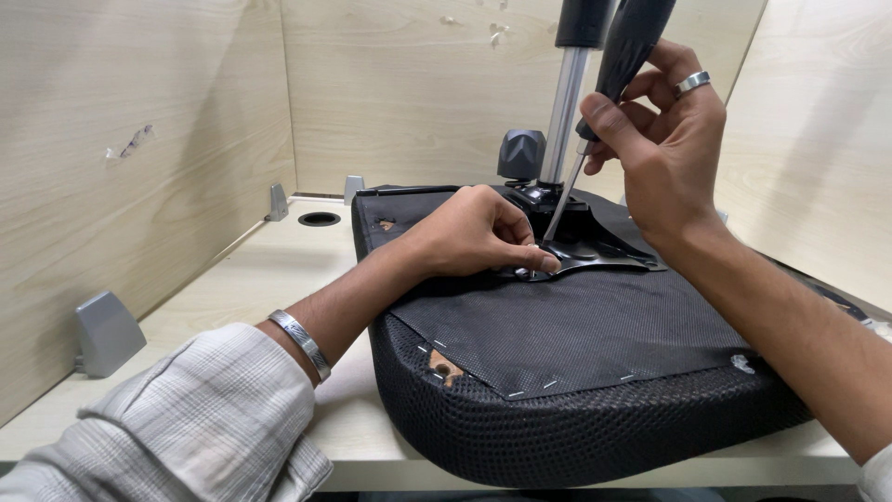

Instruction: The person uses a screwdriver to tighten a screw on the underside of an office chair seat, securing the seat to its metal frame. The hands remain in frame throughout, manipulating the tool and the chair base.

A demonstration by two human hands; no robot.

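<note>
An upturned black office chair seat [576,372] lies on a pale wooden desk [242,297], its stapled fabric underside facing up. A black metal mounting plate [599,251] sits on it, with a chrome gas cylinder [565,121] rising from it. My right hand [664,139] grips a black-handled screwdriver [627,46] whose shaft slants down to the plate's near edge. My left hand [474,232] rests on the seat, fingertips pinched at the screwdriver tip, apparently on a small screw that I cannot make out.
Wooden partition walls [121,186] enclose the desk on left, back and right. Grey metal brackets [107,330] join walls to desk. A round cable hole [319,218] lies at the back left. A grey plastic knob [520,153] stands behind the plate.
</note>
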